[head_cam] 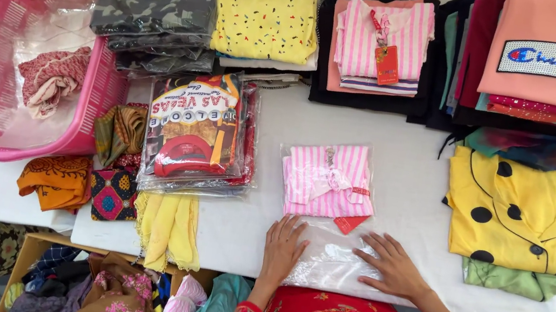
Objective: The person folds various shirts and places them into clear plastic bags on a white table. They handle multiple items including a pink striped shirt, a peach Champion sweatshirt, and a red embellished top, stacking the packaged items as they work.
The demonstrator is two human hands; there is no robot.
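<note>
Striped garment (pixel 327 181) in clear bag (pixel 330 257), long axis toward table's (pixel 407 167) near edge; left hand (pixel 283 247), right hand (pixel 393 266) flat, fingers spread; printed packets (pixel 198 134) just left.

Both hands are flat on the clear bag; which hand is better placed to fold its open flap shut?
Probably the right hand: it lies farther along the clear bag, under the flap. The left hand pins its left edge.

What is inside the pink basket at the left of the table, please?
The pink basket holds a clear plastic bag and a folded red patterned cloth. Whatever lies beneath them is covered.
</note>
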